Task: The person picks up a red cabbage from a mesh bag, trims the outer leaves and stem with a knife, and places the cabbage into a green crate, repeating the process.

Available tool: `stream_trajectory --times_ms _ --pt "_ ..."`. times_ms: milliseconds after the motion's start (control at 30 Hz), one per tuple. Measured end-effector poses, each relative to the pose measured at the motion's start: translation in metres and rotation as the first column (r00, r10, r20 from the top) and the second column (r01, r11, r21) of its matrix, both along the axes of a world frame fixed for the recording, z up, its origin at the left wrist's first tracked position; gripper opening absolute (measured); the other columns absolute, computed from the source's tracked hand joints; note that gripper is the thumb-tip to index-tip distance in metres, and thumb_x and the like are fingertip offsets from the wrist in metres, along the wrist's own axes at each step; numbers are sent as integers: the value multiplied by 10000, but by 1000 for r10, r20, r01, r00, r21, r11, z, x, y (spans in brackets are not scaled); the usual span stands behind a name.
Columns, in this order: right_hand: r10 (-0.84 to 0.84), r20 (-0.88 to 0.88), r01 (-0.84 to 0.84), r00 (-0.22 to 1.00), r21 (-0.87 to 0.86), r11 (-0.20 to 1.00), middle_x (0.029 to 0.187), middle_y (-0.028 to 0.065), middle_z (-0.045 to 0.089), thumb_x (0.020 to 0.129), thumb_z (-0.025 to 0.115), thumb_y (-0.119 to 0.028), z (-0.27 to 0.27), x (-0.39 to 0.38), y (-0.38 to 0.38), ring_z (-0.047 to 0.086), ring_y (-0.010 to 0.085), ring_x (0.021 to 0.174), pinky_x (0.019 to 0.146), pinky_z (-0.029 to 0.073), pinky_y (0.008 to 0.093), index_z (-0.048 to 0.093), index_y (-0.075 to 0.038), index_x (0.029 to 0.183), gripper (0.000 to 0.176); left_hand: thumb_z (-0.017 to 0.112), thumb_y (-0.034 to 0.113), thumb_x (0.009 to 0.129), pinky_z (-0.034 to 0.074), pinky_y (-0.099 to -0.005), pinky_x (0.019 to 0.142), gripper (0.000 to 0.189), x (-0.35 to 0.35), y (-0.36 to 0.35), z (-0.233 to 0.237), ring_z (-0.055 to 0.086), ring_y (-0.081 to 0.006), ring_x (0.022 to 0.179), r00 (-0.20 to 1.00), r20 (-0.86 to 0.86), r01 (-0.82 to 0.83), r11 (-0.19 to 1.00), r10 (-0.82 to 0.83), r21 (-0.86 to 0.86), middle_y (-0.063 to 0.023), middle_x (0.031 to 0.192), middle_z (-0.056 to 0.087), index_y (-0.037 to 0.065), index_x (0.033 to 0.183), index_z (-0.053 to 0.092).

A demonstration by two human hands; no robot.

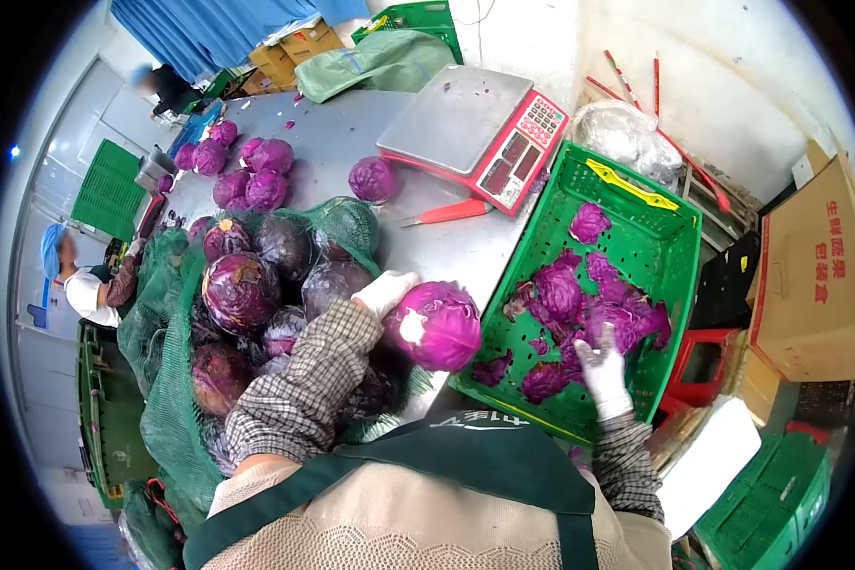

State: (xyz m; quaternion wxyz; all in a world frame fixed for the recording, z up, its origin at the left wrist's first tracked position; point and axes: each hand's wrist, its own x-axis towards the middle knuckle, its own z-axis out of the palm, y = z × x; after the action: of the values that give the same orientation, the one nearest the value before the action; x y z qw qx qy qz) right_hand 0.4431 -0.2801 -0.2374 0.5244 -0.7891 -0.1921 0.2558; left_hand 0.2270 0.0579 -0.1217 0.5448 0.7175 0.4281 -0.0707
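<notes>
My left hand (387,294), in a white glove, holds a bright purple cabbage (434,326) with a pale cut stem, its fingers partly hidden behind it. To its left, a green net sack (176,351) lies open around several dark cabbages (241,293). My right hand (602,372), also gloved, is over the green crate (674,275) at the right, with fingers spread beside loose purple leaves (627,313). Between the net sack and the crate, a knife with a red handle (453,211) rests on the metal table (318,128).
A red scale (475,128) stands at the table's back right. Several trimmed cabbages (268,157) and one single cabbage (372,180) sit farther back. A person in a blue cap (90,285) is at the left, another person (171,88) behind. Cardboard (812,275) stands at the right.
</notes>
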Motion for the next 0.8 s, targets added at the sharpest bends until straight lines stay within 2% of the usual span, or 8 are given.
stream_trajectory --times_ms 33,133,200,233,300,367,433,800 --pt "21 -263 39 965 221 975 1255 72 547 945 536 -89 5 -19 15 547 133 1038 909 480 292 435 -52 1352 421 435 226 929 521 -325 621 332 -13 7 -18 622 -196 683 985 -44 175 963 -170 205 -120 837 666 -30 917 646" --pt "324 -751 293 575 559 776 1298 43 543 952 487 -40 33 -83 56 555 150 1063 951 461 269 486 -77 1321 371 330 430 992 559 -348 615 544 -16 -43 45 662 -251 738 975 -189 -155 970 119 -187 -146 932 665 -34 1151 566" --pt "334 -303 -68 893 642 764 1264 72 559 942 480 -13 44 -108 80 575 174 1051 930 463 269 440 -25 1343 403 382 511 956 505 -346 828 649 -35 -55 21 635 -299 940 996 22 -88 994 90 -61 -210 1030 640 -59 1248 490" --pt "313 -53 -238 948 535 811 1262 124 555 943 476 -31 44 -110 88 538 219 1130 978 423 288 429 15 1336 399 423 572 920 446 -361 962 757 -51 -58 -10 600 -359 1068 975 222 -27 997 10 72 -265 1074 618 -82 1301 436" --pt "263 395 -384 880 266 884 1185 208 582 906 571 -68 67 -103 98 574 269 1091 926 462 320 514 52 1234 354 675 630 721 348 -374 1057 1095 -56 -100 24 468 -399 1231 985 158 9 934 -70 356 -325 1280 475 -77 1421 219" --pt "351 356 -456 866 273 847 1169 196 592 908 568 -54 82 -93 100 587 266 1068 907 472 309 520 58 1221 337 763 616 621 279 -407 1101 1187 -51 -113 38 337 -418 1322 967 -133 233 534 -219 813 -343 1391 330 -97 1407 233" --pt "433 283 -499 856 226 837 1151 194 601 910 575 -77 84 -89 101 603 264 1038 868 491 297 528 58 1212 334 834 563 541 242 -422 1130 1268 -35 -120 33 298 -426 1333 972 111 105 805 -207 583 -325 1408 284 -124 1399 201" --pt "634 324 -587 702 -240 773 1307 312 464 954 447 -189 134 -87 83 476 390 1221 998 418 384 347 73 1379 509 799 458 566 280 -480 1084 1176 -14 -137 36 347 -448 1265 973 26 143 693 -228 706 -344 1337 341 -175 1355 199"
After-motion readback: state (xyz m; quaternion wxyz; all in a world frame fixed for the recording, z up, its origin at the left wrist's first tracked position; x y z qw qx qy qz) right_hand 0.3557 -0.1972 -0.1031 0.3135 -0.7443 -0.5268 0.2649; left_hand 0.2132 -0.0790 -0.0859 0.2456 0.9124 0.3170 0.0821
